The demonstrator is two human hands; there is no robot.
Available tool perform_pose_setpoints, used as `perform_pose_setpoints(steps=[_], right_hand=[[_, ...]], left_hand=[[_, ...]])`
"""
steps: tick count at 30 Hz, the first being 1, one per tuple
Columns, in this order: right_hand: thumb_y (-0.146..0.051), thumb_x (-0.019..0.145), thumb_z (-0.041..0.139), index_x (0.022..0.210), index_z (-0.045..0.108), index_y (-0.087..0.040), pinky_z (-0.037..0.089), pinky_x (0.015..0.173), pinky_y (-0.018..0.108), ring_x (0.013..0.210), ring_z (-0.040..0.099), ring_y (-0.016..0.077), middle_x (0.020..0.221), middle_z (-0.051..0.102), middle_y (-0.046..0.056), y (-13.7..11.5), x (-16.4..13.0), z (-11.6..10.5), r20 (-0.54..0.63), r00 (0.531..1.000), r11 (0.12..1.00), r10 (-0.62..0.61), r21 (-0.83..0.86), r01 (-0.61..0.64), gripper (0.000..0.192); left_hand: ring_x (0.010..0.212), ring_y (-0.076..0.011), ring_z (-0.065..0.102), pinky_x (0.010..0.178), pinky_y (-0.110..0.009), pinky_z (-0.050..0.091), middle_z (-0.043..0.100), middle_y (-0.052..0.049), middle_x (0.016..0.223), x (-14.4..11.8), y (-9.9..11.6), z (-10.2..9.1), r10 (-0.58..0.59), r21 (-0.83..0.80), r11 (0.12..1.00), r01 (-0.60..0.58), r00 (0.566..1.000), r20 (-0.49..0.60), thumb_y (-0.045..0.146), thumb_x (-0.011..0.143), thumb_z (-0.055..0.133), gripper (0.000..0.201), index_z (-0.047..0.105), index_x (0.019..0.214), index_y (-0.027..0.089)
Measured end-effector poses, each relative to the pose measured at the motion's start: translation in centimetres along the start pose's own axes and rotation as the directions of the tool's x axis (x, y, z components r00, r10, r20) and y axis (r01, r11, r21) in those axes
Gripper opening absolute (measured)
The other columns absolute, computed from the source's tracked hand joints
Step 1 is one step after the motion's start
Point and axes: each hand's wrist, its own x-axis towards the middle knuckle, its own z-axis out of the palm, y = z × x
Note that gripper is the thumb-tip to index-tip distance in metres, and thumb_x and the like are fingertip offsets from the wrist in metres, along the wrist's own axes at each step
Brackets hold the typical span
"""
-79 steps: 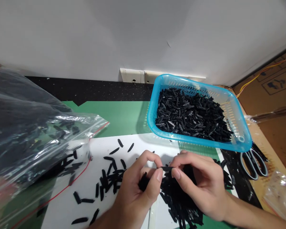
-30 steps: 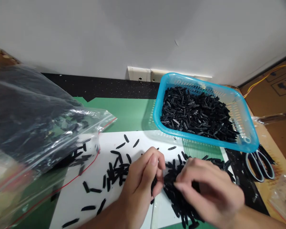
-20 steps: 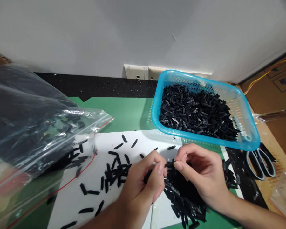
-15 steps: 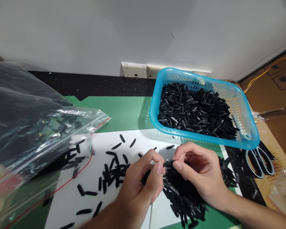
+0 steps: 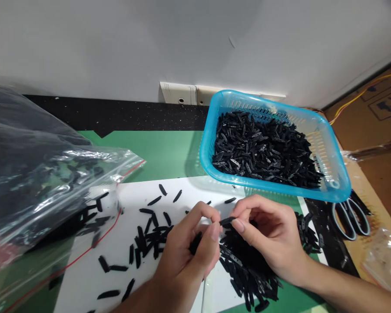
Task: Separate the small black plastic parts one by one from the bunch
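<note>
From my place I see a grey wall [image 5: 117, 52] behind the basket. A green mat [image 5: 163, 156] extends left of the basket and also in front of it. Well to the basket's left lies a big clear bag [image 5: 61, 174] with black pieces visible inside. The blue basket [image 5: 263, 184] itself is filled in large part with such pieces. In front of it is a white sheet [image 5: 192, 187], with loose pieces [image 5: 156, 237] scattered on it, and a dense black heap [image 5: 247, 265]. The right hand [image 5: 272, 230], before the basket and over this heap, has its thumb and forefinger closed on one end of a piece. The left hand [image 5: 189, 250], beside it, is curled nearly closed, its thumb and forefinger at the other end. Scissors [image 5: 351, 219] lie near the basket's right front corner. Smallest is the pinched black piece [image 5: 227, 221], just in front of the basket.
</note>
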Motion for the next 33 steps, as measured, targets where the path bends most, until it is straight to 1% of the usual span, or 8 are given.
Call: perform_pose_setpoints(steps=[3, 7, 14, 18, 23, 26, 29, 33], right_hand=[[-0.022, 0.099, 0.085, 0.100, 0.081, -0.025, 0.045, 0.055, 0.021, 0.061, 0.054, 0.0102, 0.070, 0.063, -0.005, -0.01, -0.07, -0.03, -0.009, 1.000, 1.000, -0.004, 0.000, 0.004, 0.005], [-0.020, 0.097, 0.086, 0.099, 0.082, -0.025, 0.045, 0.054, 0.020, 0.059, 0.053, 0.0097, 0.069, 0.064, -0.005, 0.06, -0.08, -0.01, -0.018, 0.999, 1.000, -0.029, 0.004, 0.029, 0.008], [-0.017, 0.096, 0.087, 0.100, 0.084, -0.025, 0.046, 0.052, 0.020, 0.058, 0.053, 0.0093, 0.069, 0.065, -0.005, 0.32, -0.01, 0.02, -0.008, 0.998, 0.998, -0.057, -0.006, 0.057, 0.010], [-0.018, 0.096, 0.087, 0.101, 0.085, -0.025, 0.045, 0.052, 0.019, 0.057, 0.053, 0.0092, 0.067, 0.064, -0.005, 0.25, 0.10, 0.01, 0.002, 0.999, 0.999, -0.038, 0.005, 0.038, 0.009], [-0.016, 0.096, 0.086, 0.108, 0.085, -0.025, 0.046, 0.056, 0.018, 0.057, 0.054, 0.0074, 0.068, 0.067, -0.006, 0.10, 0.16, -0.02, 0.047, 0.999, 0.998, 0.015, 0.057, -0.018, 0.014], [-0.017, 0.098, 0.084, 0.108, 0.085, -0.025, 0.045, 0.056, 0.017, 0.056, 0.053, 0.0067, 0.068, 0.066, -0.006, 0.07, 0.19, -0.07, 0.064, 0.997, 0.996, 0.032, 0.078, -0.037, 0.012], [-0.020, 0.100, 0.084, 0.107, 0.084, -0.025, 0.044, 0.055, 0.018, 0.056, 0.054, 0.0072, 0.068, 0.067, -0.006, 0.06, 0.23, -0.10, 0.059, 0.998, 0.996, 0.032, 0.078, -0.037, 0.008], [-0.021, 0.099, 0.085, 0.106, 0.084, -0.025, 0.046, 0.056, 0.018, 0.056, 0.053, 0.0072, 0.067, 0.066, -0.006, 0.01, 0.19, -0.08, 0.047, 0.999, 0.998, 0.018, 0.066, -0.021, 0.008]], left_hand=[[0.052, -0.0098, 0.028, 0.050, -0.022, 0.022, 0.040, 0.012, 0.058, 0.09, -0.11, -0.09, -0.002, 0.007, 1.000, 0.002, 1.000, -0.006, 0.048, 0.119, 0.052, 0.023, 0.057, 0.108, 0.028], [0.051, -0.0098, 0.029, 0.049, -0.022, 0.022, 0.041, 0.011, 0.057, 0.23, -0.07, -0.03, 0.007, 0.007, 1.000, -0.007, 1.000, -0.009, 0.048, 0.119, 0.052, 0.023, 0.058, 0.109, 0.028], [0.050, -0.0088, 0.028, 0.049, -0.021, 0.021, 0.040, 0.011, 0.055, 0.30, -0.06, 0.11, 0.033, -0.018, 0.999, -0.034, 0.999, -0.020, 0.047, 0.119, 0.052, 0.028, 0.058, 0.102, 0.026], [0.049, -0.0087, 0.030, 0.049, -0.020, 0.024, 0.043, 0.011, 0.055, 0.35, -0.04, 0.08, 0.044, -0.016, 0.999, -0.045, 0.998, -0.033, 0.045, 0.119, 0.053, 0.023, 0.059, 0.106, 0.026], [0.051, -0.0091, 0.032, 0.050, -0.021, 0.026, 0.044, 0.011, 0.056, 0.45, 0.41, 0.00, -0.004, 0.000, 1.000, 0.004, 1.000, -0.004, 0.047, 0.119, 0.053, 0.025, 0.059, 0.107, 0.026], [0.050, -0.0093, 0.032, 0.049, -0.022, 0.025, 0.043, 0.011, 0.056, 0.48, 0.47, -0.01, 0.002, 0.000, 1.000, -0.002, 1.000, -0.008, 0.049, 0.118, 0.054, 0.025, 0.059, 0.108, 0.026], [0.050, -0.0096, 0.032, 0.050, -0.022, 0.025, 0.043, 0.011, 0.056, 0.38, 0.36, 0.03, -0.006, 0.001, 1.000, 0.006, 1.000, -0.020, 0.049, 0.118, 0.054, 0.024, 0.059, 0.109, 0.026], [0.051, -0.0100, 0.030, 0.050, -0.023, 0.024, 0.041, 0.012, 0.056, 0.21, 0.22, 0.01, -0.018, -0.006, 1.000, 0.018, 1.000, -0.008, 0.049, 0.118, 0.054, 0.024, 0.059, 0.110, 0.027]])
